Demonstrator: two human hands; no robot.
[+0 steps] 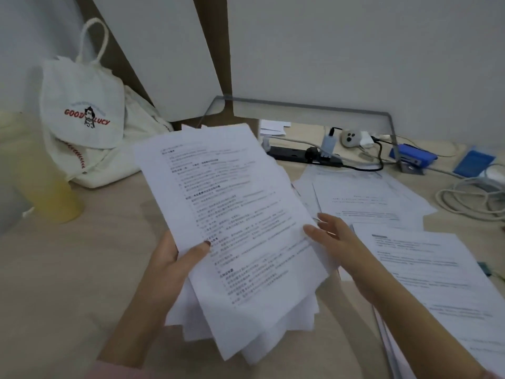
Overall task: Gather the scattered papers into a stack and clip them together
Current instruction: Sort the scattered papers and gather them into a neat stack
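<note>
Cloth bag (82,116), yellow container (52,192), black power strip (295,155), blue box (412,157)

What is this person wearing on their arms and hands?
Nothing on the left hand or right hand: no gloves, rings or watch show. A pink sleeve covers the left arm near the bottom edge; the right forearm is bare, with a hint of pink at the corner. The left thumbnail looks dark.

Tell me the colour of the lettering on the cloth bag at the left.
Red, printed on the off-white cloth bag; the head view shows it clearly.
</note>
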